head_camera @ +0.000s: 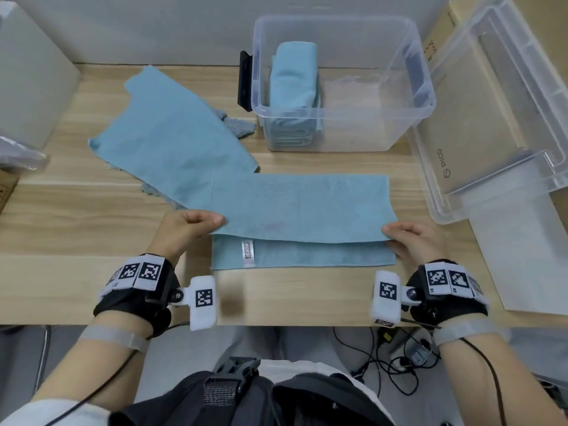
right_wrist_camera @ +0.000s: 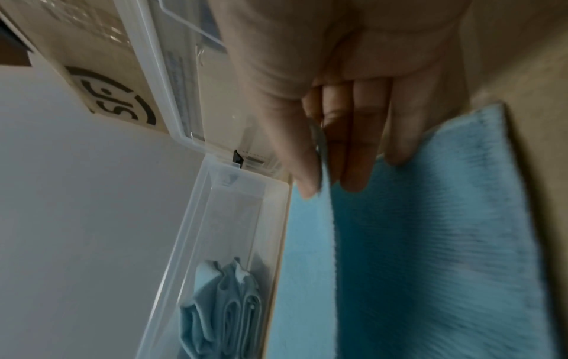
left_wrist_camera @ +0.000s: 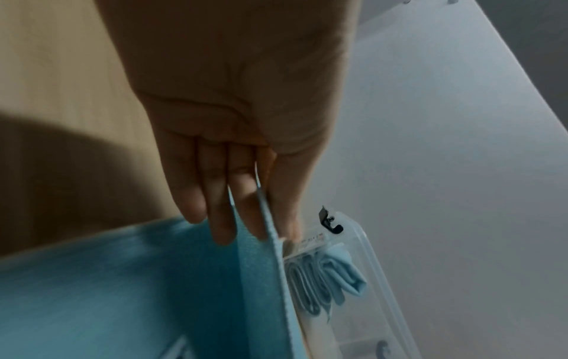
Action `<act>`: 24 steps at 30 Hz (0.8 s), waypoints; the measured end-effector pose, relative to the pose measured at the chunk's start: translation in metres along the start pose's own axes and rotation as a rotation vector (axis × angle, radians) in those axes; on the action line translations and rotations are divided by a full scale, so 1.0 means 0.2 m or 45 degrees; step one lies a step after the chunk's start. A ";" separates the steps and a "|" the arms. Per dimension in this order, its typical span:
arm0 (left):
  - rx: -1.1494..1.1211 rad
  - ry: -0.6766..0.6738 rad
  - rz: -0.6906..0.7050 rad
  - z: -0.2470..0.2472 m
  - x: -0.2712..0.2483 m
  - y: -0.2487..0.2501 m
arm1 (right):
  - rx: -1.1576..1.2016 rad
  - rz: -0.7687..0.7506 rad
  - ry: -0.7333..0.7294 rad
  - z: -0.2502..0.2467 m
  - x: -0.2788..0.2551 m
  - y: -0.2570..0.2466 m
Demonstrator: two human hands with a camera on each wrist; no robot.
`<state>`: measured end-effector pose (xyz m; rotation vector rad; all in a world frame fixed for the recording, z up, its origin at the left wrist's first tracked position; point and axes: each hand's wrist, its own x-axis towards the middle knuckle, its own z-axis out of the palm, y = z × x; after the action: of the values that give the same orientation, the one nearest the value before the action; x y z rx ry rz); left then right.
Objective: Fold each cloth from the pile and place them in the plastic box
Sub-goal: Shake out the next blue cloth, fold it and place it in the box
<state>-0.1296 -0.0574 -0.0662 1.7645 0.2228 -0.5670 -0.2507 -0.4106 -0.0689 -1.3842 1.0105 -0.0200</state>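
Both hands' fingers (head_camera: 215, 219) pinching the half-folded cloth (head_camera: 301, 207), lower fingers hidden beneath.

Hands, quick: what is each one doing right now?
Left hand: pinching the left corner of the light blue microfibre cloth being folded.
Right hand: pinching the same cloth's right corner.

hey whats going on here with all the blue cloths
A person is folding a blue cloth on the wooden table. The left hand and right hand each pinch a corner of its upper layer, folding it over the lower one. Folded cloths already stand in the clear plastic box, and a pile of unfolded ones waits at the left.
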 end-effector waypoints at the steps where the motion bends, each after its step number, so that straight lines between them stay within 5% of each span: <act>1: 0.032 -0.008 -0.003 0.00 0.00 -0.02 | -0.061 -0.020 0.012 0.00 0.00 0.02; 24: 0.913 -0.028 0.227 0.04 -0.06 -0.10 | -1.097 -0.500 -0.015 0.01 -0.01 0.12</act>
<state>-0.1515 -0.0575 -0.0794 2.4356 -0.1811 -0.5739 -0.2628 -0.4020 -0.0868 -2.3518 0.7346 0.1483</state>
